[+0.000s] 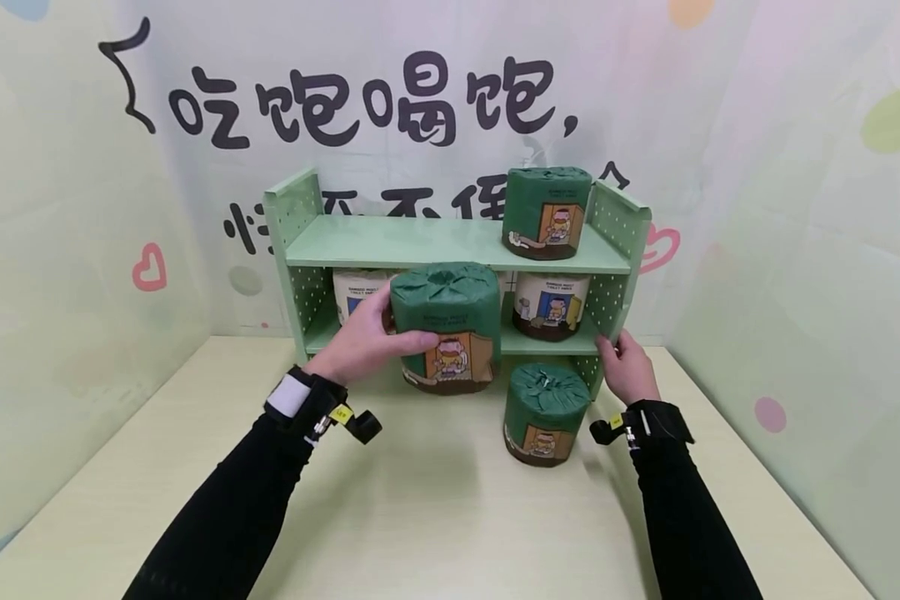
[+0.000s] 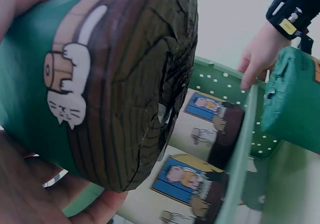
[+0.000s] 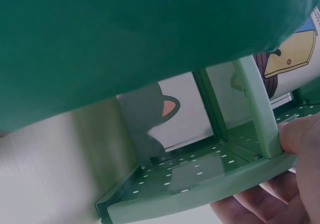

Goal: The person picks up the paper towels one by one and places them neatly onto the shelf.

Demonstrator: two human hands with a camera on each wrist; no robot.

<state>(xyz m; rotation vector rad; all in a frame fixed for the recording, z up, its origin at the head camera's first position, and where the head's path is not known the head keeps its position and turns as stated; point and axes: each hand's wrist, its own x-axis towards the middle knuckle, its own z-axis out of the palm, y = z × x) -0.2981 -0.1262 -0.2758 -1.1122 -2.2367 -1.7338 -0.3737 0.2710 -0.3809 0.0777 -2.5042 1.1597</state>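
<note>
My left hand (image 1: 363, 337) grips a green-wrapped toilet paper roll (image 1: 450, 304) from its left side, thumb across the front, in front of the middle shelf. The left wrist view shows the roll's brown underside and a printed white cat. With the right hand (image 1: 632, 371) I hold the right side panel of a light green shelf rack (image 1: 405, 237), at the level of the middle board. In the right wrist view, the thumb lies on one side of the panel's edge (image 3: 200, 198) and the fingers on the other.
Another green roll (image 1: 547, 212) stands on the top board at the right. White-wrapped rolls stand on the middle board, one at the right (image 1: 550, 304) and one partly hidden at the left (image 1: 354, 290). A third green roll (image 1: 546, 417) is on the pale table (image 1: 390, 517), before the rack.
</note>
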